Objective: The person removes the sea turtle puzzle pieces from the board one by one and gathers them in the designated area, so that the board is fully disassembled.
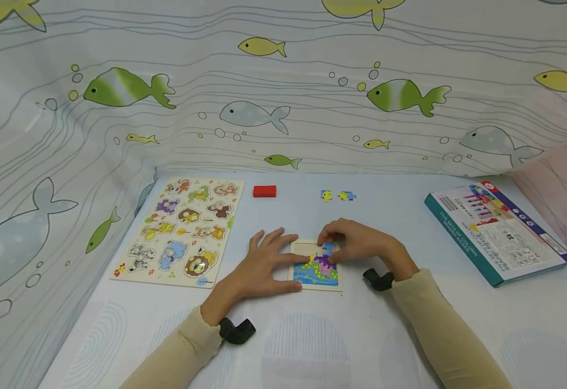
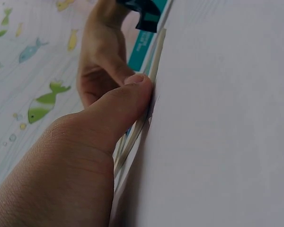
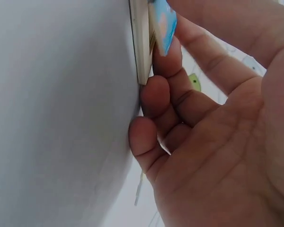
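Observation:
A small wooden jigsaw tray (image 1: 340, 275) lies on the table, partly filled with blue, green and purple pieces; bare wood shows at its upper left. My left hand (image 1: 269, 265) spreads its fingers over the tray's left side, the thumb (image 2: 139, 87) touching the near edge. At the tray's right side, my right hand (image 1: 358, 240) pinches a blue puzzle piece (image 3: 164, 26), tilted up from the frame. The other fingers (image 3: 155, 97) curl by the tray's rim. Two loose puzzle pieces (image 1: 326, 195) with yellow and blue print lie farther back.
A wooden animal puzzle board (image 1: 179, 232) lies at the left. Behind the hands sits a red block (image 1: 264, 191). A teal-edged box (image 1: 499, 232) rests at the right. A fish-print cloth (image 1: 322, 129) rises behind the table.

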Available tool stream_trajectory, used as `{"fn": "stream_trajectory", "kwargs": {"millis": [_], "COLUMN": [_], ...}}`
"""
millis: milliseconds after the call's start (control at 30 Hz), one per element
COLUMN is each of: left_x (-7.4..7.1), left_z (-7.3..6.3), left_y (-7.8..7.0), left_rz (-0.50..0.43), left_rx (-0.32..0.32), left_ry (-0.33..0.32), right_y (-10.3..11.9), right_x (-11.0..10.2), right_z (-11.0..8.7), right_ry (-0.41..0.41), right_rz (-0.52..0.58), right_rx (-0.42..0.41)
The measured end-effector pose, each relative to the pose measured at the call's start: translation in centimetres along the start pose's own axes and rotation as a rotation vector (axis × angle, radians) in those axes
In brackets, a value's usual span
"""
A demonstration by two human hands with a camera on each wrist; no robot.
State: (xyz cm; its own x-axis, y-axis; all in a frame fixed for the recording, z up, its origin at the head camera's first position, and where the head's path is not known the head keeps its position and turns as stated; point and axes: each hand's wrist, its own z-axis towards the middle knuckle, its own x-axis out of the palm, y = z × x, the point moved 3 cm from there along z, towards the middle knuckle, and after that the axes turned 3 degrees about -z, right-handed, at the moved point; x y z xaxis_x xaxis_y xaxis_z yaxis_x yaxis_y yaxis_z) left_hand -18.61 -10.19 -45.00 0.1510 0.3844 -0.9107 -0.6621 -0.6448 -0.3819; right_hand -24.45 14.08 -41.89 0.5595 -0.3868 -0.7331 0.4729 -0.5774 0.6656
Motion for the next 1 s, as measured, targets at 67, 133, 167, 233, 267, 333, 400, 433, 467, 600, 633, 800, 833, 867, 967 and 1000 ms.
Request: {"fn": "stream_trajectory", "kwargs": {"millis": [67, 133, 167, 233, 267, 333, 400, 433, 467, 600, 633, 800, 833, 867, 967, 1000], "left_x": [0.0, 0.0, 0.0, 0.0, 0.1, 0.0, 0.0, 0.0, 0.0, 0.1, 0.1, 0.1, 0.1, 0.1, 0.0, 0.0], "left_z": [0.0, 0.0, 0.0, 0.0, 0.0, 0.0, 0.0, 0.1, 0.1, 0.1, 0.1, 0.2, 0.2, 0.2, 0.2, 0.2], "left_y": [0.0, 0.0, 0.0, 0.0, 0.0, 0.0, 0.0, 0.0, 0.0, 0.1, 0.1, 0.1, 0.1, 0.1, 0.0, 0.0], "left_rz": [0.003, 0.006, 0.007, 0.011, 0.014, 0.017, 0.020, 0.021, 0.021, 0.019, 0.019, 0.019, 0.019, 0.019, 0.015, 0.013], "left_rx": [0.000, -0.001, -0.001, -0.002, -0.004, 0.000, -0.001, -0.002, -0.004, -0.012, -0.011, -0.009, -0.011, -0.012, -0.014, -0.015], "left_ry": [0.000, 0.002, 0.002, 0.004, 0.006, 0.003, 0.006, 0.007, 0.009, 0.020, 0.019, 0.019, 0.020, 0.021, 0.019, 0.020], "right_y": [-0.2, -0.3, -0.3, -0.4, -0.4, -0.5, -0.6, -0.8, -0.9, -1.4, -1.5, -2.0, -2.1, -2.3, -2.6, -2.7], "right_x": [0.0, 0.0, -0.1, -0.1, -0.2, -0.3, -0.3, -0.3, -0.4, -0.7, -0.8, -1.3, -1.4, -1.5, -1.8, -1.9], "right_z": [0.0, -0.1, -0.1, -0.1, -0.1, -0.2, -0.1, -0.1, 0.0, 0.0, 0.0, -0.1, -0.1, -0.2, -0.4, -0.5], "right_ry": [-0.003, -0.005, -0.006, -0.009, -0.010, -0.015, -0.019, -0.024, -0.031, -0.085, -0.106, -0.214, -0.235, -0.257, -0.316, -0.334], "right_rz": [0.008, 0.019, 0.025, 0.030, 0.032, 0.035, 0.052, 0.062, 0.074, 0.115, 0.120, 0.163, 0.170, 0.171, 0.163, 0.160], "right_rx": [0.006, 0.004, 0.005, 0.006, 0.003, 0.001, -0.001, -0.001, 0.001, 0.026, 0.034, 0.115, 0.133, 0.150, 0.180, 0.185]}}
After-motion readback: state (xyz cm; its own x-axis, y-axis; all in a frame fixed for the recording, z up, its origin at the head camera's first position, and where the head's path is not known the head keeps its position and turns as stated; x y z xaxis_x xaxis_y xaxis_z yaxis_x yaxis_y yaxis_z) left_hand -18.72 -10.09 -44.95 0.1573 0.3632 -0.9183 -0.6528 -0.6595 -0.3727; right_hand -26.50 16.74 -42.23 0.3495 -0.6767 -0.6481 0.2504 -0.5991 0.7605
